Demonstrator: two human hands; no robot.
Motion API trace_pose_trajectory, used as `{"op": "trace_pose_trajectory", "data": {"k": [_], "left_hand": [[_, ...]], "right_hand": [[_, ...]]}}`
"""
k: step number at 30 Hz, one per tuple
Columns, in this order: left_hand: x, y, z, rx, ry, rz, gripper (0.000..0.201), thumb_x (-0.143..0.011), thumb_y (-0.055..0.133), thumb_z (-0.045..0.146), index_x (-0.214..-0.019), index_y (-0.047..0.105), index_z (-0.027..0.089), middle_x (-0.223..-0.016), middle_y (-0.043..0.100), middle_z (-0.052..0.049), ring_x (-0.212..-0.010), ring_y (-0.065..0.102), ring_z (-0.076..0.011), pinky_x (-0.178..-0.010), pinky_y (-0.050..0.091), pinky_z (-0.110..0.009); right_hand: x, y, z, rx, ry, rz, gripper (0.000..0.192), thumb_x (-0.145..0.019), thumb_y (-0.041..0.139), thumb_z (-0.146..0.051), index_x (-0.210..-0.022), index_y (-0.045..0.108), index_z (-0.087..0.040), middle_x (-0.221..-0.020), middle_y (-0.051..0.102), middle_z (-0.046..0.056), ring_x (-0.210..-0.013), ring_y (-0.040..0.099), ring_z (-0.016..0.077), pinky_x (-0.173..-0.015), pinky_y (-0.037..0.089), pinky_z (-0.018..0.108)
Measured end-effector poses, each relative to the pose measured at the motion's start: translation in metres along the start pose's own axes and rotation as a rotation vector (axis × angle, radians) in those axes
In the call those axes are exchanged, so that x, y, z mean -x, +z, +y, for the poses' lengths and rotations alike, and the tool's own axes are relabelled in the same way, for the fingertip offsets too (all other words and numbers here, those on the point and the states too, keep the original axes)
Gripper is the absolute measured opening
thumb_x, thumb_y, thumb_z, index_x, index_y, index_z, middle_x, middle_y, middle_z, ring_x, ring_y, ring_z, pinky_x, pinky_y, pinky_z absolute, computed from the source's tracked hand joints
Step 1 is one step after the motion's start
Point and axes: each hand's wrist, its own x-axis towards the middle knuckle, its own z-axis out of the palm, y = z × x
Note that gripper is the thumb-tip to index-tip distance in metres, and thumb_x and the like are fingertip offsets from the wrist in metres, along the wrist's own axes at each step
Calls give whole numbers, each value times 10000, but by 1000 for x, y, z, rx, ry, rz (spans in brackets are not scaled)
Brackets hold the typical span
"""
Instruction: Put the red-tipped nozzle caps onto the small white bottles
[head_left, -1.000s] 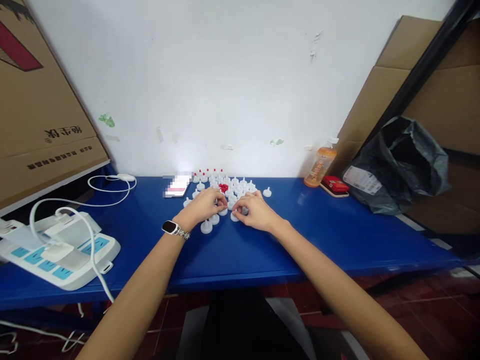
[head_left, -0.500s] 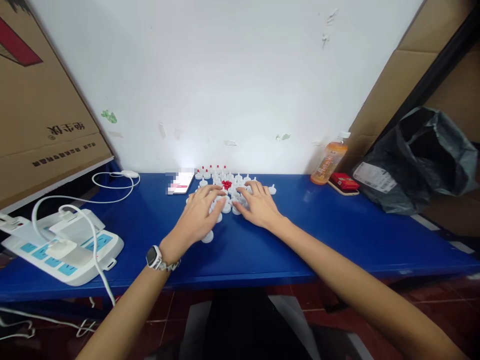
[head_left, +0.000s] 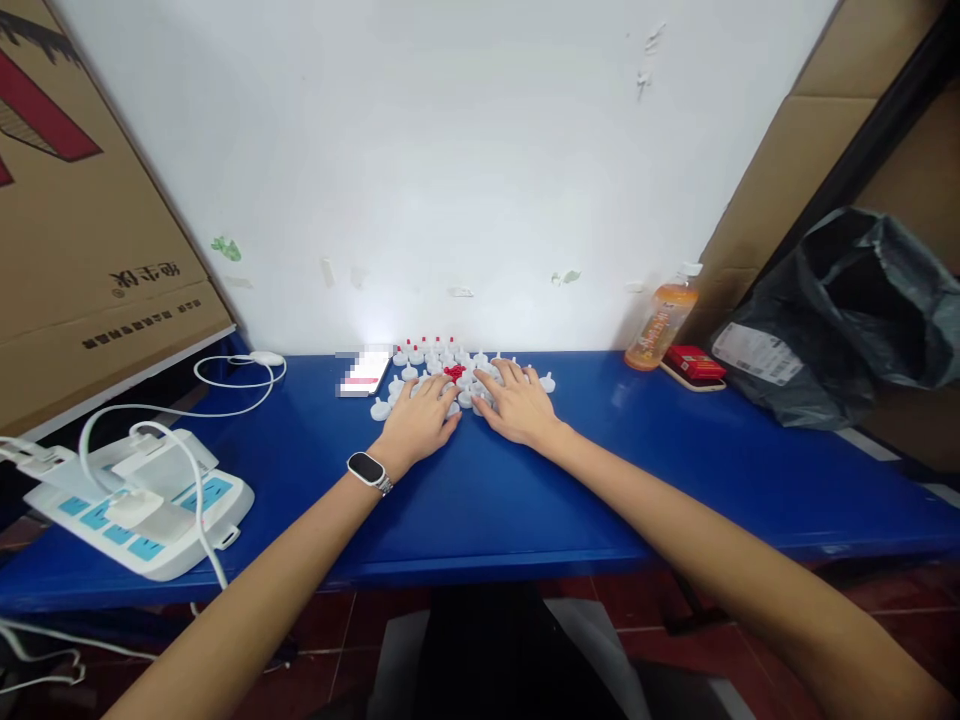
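My left hand lies over the near left part of a cluster of white nozzle caps, its fingers stretched forward and spread. My right hand rests over the right part of the same cluster, fingers also spread. Both palms face down, and several white caps are partly hidden under the fingers. Between the fingertips sits a small pile of red tips. Behind it, by the wall, stand several white caps with red tips fitted.
A phone lies left of the caps. A white power strip with plugs and cables occupies the table's left side. On the right stand an orange drink bottle, a red box and a grey plastic bag. A white wall rises behind.
My left hand has moved forward, away from the table's front edge. The lone white cap near it no longer shows apart from the cluster. My right hand stays nearly in place.
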Motion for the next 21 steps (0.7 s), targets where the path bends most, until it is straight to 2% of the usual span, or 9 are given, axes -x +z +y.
{"op": "trace_pose_trajectory", "data": {"k": [4,7,12,14,17,21], "left_hand": [[-8,4,-3,-61,30,38,393,-1027,419,384,-1270,599,133,-1374,595,-206,-1273,546,-357,-1056,380,-527],[-12,5,-3,-24,45,103,400,-1027,425,446,-1206,626,150,-1302,629,-181,-1222,562,-340,-1038,386,-511],[-21,-9,-6,115,32,233,310,-1017,444,426,-1054,642,190,-1144,677,-114,-1080,599,-294,-952,424,-466],[-29,-17,-11,174,4,278,243,-1010,440,338,-964,629,192,-1024,682,-89,-983,609,-265,-894,441,-432],[-40,-23,-21,261,-103,335,195,-981,462,263,-856,596,197,-896,659,-63,-849,604,-232,-802,453,-394],[-39,-18,-33,369,-203,380,189,-973,481,251,-818,578,203,-860,657,-47,-822,600,-219,-779,455,-377]], "right_hand": [[-7,3,6,17,25,-31,554,-1050,350,-514,-1490,519,-222,-1520,500,203,-1380,452,352,-1095,298,512],[-10,3,9,30,48,-56,585,-1041,354,-554,-1500,503,-223,-1522,497,194,-1366,458,343,-1101,284,499],[-22,-8,11,-55,55,27,607,-1022,367,-613,-1437,547,-209,-1415,562,182,-1316,482,324,-1102,284,501],[-38,-12,13,-118,89,42,539,-1031,361,-579,-1326,619,-210,-1305,620,163,-1243,529,310,-1057,339,487],[-79,-10,18,-200,211,0,372,-1007,443,-453,-1081,705,-200,-1160,684,135,-1145,590,294,-992,404,455],[-140,11,25,-254,311,-141,269,-938,531,-347,-1014,738,-193,-1063,748,103,-1055,662,263,-985,440,415]]}}
